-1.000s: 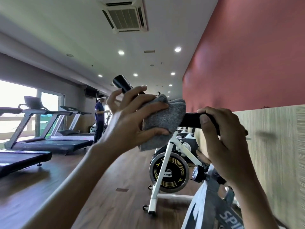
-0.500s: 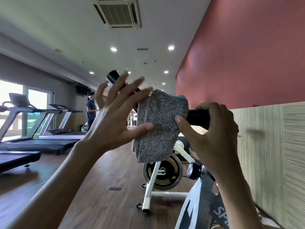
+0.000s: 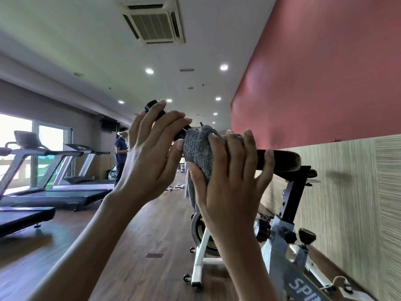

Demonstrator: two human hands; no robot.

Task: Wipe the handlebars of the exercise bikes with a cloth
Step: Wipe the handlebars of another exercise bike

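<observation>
Near the left end of the long black padded handlebar, the left hand lays straight fingers across it, grasping nothing; the bar runs rightward, slightly downward, to the right hand, clenched round the one speckled grey cloth wrapped mid-bar. Two bikes show: a white-framed exercise bike, then a grey-framed exercise bike.

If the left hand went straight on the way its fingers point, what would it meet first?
Probably the handlebar: the left hand's open fingers point up and right across its black end, though depth is unclear. The cloth lies further right, by the thumb.
</observation>
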